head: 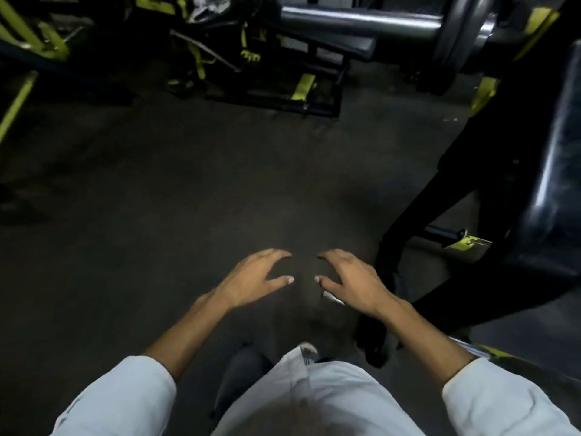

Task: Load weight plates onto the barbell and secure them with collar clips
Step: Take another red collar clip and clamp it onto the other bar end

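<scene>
Currently both hands empty: left hand (256, 278) and right hand (352, 278) hover spread, palms down, over bare floor (157, 199), likely readying a two-handed pickup. Barbell sleeve (361, 22) sits top right, one plate (456, 36) apparently mounted. No collar clips identifiable.
</scene>
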